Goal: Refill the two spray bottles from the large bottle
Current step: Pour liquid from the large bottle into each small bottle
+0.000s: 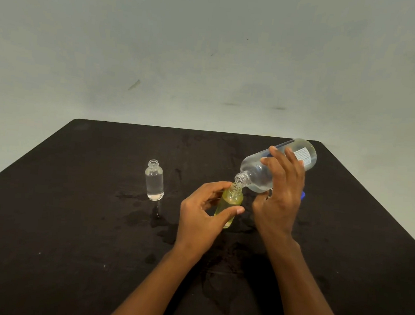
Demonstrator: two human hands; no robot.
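Right grip (282, 200) clamps big bottle (255, 171), left grip (201, 216) pinches yellow bottle (231, 201) at its 7 o'clock; overtilting may flood the narrow neck onto bench (72, 221)

white label (303, 155) on large bottle (265, 171), print too small to read

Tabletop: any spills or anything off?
Yes. Dark wet-looking patches mark the black table in front of the clear spray bottle and around the yellowish spray bottle the left hand holds, likely spilled liquid. The right hand tilts the large bottle mouth-to-mouth over it with no funnel, so more may drip.
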